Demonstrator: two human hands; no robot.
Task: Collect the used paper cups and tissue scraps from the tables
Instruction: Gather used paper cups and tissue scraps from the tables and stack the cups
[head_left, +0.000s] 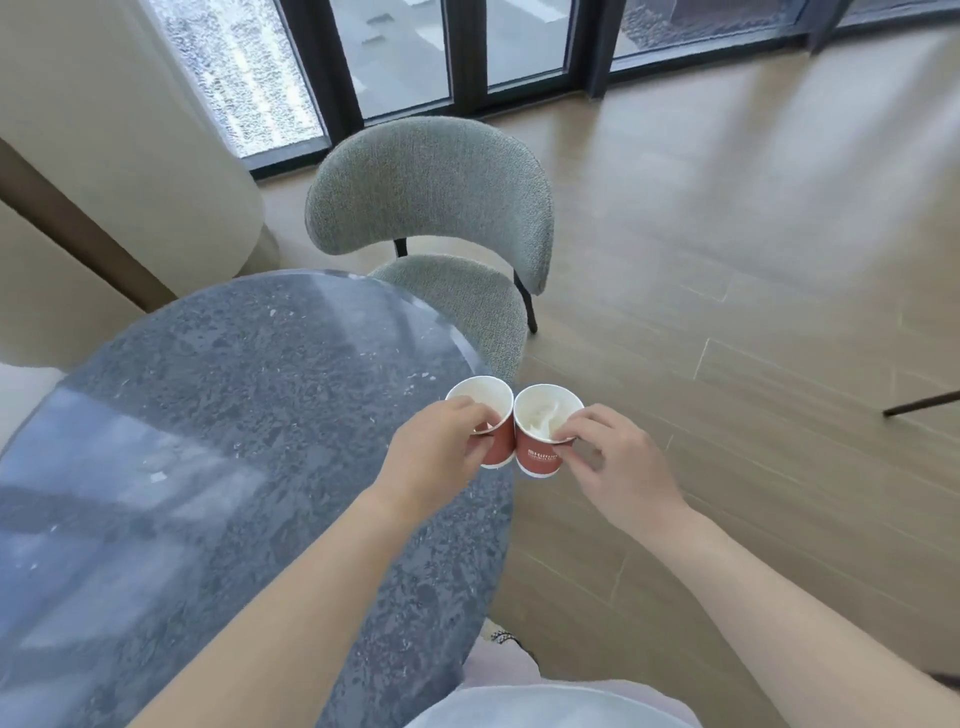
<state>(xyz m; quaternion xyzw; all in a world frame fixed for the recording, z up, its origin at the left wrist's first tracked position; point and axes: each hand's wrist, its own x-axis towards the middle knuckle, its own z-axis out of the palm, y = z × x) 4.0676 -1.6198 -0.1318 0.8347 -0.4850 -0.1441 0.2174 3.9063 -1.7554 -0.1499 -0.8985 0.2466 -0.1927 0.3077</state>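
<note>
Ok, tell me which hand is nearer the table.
Left. The left hand holds the left cup above the edge of the table; the right hand holds the right cup past that edge, over the floor.

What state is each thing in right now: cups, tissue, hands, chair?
left cup: upright, looks empty, at the edge of the table.
right cup: upright, touching the left cup, held off the table over the floor.
tissue scrap: crumpled inside the right cup.
left hand: pinches the left cup's rim.
right hand: pinches the right cup's rim.
chair: upright, seat partly under the table.
</note>
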